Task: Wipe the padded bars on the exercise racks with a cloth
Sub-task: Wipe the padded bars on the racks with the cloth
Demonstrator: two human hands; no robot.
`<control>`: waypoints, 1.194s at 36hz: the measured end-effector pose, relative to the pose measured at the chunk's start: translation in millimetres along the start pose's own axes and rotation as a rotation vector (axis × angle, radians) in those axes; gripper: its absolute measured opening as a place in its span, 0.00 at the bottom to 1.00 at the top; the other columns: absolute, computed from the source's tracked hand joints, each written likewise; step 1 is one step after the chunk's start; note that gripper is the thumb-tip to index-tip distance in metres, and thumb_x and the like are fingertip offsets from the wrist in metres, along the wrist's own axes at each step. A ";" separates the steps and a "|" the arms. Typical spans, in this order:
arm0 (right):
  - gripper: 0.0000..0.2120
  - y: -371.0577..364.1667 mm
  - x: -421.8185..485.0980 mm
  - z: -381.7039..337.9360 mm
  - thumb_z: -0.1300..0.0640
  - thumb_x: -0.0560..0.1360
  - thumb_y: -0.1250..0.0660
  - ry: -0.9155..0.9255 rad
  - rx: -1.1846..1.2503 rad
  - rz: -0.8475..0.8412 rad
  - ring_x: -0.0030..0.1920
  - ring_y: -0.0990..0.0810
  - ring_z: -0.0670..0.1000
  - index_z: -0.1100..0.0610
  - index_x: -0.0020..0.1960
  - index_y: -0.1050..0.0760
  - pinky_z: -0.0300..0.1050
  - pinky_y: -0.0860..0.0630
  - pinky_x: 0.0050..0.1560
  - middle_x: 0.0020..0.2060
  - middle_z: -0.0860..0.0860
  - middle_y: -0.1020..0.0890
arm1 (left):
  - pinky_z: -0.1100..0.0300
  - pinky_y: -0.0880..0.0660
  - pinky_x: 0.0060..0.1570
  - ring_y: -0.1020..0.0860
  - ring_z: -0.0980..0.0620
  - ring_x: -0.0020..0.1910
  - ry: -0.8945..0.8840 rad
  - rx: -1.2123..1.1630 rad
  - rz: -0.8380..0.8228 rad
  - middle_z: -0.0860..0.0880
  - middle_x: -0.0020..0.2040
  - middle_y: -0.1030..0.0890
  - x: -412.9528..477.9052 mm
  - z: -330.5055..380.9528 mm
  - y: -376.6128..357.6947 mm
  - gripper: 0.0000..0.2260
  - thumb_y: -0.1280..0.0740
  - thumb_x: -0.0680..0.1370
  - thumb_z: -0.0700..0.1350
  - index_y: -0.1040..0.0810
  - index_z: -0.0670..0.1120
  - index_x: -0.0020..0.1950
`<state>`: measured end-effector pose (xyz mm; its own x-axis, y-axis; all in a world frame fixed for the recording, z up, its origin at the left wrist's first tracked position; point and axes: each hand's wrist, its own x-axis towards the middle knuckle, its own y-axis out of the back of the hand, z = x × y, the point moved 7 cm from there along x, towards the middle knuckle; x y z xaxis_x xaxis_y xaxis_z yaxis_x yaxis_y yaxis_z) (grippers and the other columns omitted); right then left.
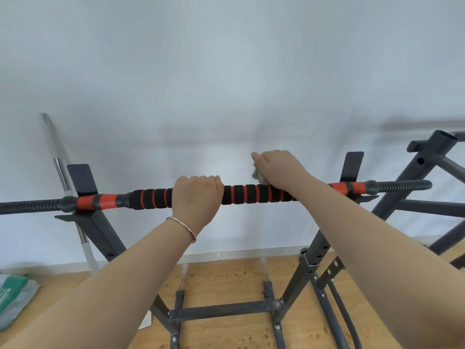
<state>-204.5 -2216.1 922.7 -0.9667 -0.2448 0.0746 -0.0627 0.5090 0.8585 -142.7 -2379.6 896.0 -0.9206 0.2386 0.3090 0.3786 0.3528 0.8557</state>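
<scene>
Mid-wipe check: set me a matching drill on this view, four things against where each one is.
Things:
1. left hand
2. cloth
3. bracelet
4. green bag

Places:
A. bunched under the right hand, against the padded bar
B. on the floor, far left
C. curled round the padded bar's middle
D. round the left wrist

Pairs: 1-C, 2-A, 3-D, 4-B
</scene>
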 end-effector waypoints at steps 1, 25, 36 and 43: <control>0.28 6.4 -3.6 0.3 0.48 0.83 0.50 -0.002 0.119 0.104 0.44 0.16 0.48 0.61 0.31 0.27 0.52 0.24 0.57 0.32 0.48 0.16 | 0.59 0.39 0.31 0.34 0.49 0.26 -0.008 0.002 -0.062 0.52 0.27 0.40 2.5 -1.6 -4.6 0.09 0.37 0.69 0.36 0.35 0.48 0.40; 0.10 -46.1 2.7 -46.0 0.59 0.80 0.44 0.095 -0.410 -0.196 0.44 0.23 0.60 0.60 0.41 0.30 0.47 0.27 0.41 0.35 0.52 0.25 | 0.60 0.44 0.29 0.42 0.50 0.21 0.070 -0.103 0.228 0.50 0.23 0.42 -13.5 -25.9 -1.7 0.08 0.43 0.67 0.34 0.33 0.46 0.32; 0.22 7.0 -44.6 1.3 0.46 0.83 0.45 0.078 0.050 0.201 0.41 0.17 0.53 0.59 0.39 0.26 0.49 0.24 0.50 0.29 0.49 0.17 | 0.56 0.34 0.36 0.30 0.48 0.32 -0.078 0.025 0.016 0.52 0.35 0.31 -10.2 -13.8 -3.6 0.20 0.40 0.77 0.42 0.40 0.52 0.66; 0.20 -18.2 -61.9 12.4 0.39 0.79 0.45 0.166 -0.472 0.314 0.31 0.25 0.51 0.52 0.42 0.26 0.50 0.32 0.51 0.24 0.44 0.25 | 0.59 0.37 0.28 0.38 0.48 0.22 -0.020 -0.152 0.103 0.51 0.25 0.39 -12.7 -14.0 -7.0 0.18 0.48 0.82 0.49 0.27 0.45 0.37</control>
<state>-146.6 -2200.0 896.2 -0.8670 -0.2874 0.4071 0.3740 0.1647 0.9127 -135.0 -2397.9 891.9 -0.8750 0.2849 0.3913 0.4507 0.1850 0.8733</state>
